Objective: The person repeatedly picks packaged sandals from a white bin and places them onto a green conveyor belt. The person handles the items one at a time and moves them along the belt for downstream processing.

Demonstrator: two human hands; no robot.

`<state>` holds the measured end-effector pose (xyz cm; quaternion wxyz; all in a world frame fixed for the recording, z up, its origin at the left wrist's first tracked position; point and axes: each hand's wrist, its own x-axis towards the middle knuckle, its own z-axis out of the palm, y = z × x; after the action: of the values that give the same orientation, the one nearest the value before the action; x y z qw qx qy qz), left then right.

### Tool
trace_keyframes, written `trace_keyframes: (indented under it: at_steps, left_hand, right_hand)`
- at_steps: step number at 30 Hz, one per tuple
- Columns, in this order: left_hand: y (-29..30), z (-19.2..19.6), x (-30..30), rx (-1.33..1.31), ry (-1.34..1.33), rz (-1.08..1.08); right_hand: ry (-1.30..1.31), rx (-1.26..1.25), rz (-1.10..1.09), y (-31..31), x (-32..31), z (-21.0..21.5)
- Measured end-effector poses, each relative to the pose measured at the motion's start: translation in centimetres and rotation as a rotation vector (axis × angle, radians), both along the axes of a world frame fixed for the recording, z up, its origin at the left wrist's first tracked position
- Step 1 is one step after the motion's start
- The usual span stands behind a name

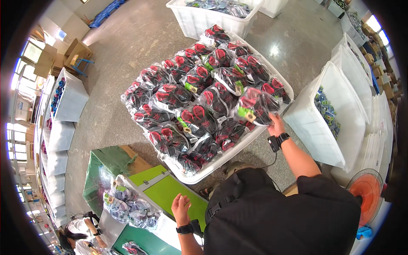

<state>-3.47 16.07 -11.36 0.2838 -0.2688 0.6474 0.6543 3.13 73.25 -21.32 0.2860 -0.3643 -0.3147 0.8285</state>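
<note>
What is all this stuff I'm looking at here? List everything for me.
Bagged shoes: dozens, red and black, heaped in the central bin.
Central bin: one, white.
Other bins: several, white, right, top and along the left.
Green table: one, lower left.
Small bag pile: one, clear bags, on the table.
Fan: one, orange, lower right.
Cardboard boxes: several, brown, upper left.
Left hand: open, above the table.
Right hand: gripping one held bag.

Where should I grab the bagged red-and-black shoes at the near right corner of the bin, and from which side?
Grip the bagged shoes by the loose plastic at the lower right edge, coming from the right, where the right hand already touches them. They lie topmost, tilted over the white bin's rim.
</note>
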Motion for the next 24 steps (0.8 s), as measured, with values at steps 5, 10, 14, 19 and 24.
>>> trace_keyframes:
  at_steps: [5,10,14,19,24]
  left_hand:
    - [-2.4,-1.0,2.5,-0.149,0.068,-0.066]
    - [-6.7,-3.2,7.0,-0.28,0.13,-0.055]
    - [-10.7,-5.2,10.7,-0.4,0.134,-0.011]
    - [-16.1,-4.8,13.5,-0.469,0.177,0.155]
    - [-24.4,-6.1,16.1,-0.564,0.201,0.348]
  right_hand:
    - [-0.817,-0.044,0.208,0.4,0.3,-6.9]
    - [-0.595,-0.035,0.651,-3.5,2.0,-9.3]
    - [-0.731,0.235,1.022,-7.2,1.5,-9.4]
    - [-0.877,0.21,1.139,-11.0,-0.3,-9.6]
    - [-0.988,0.337,1.206,-16.3,-3.7,-7.7]
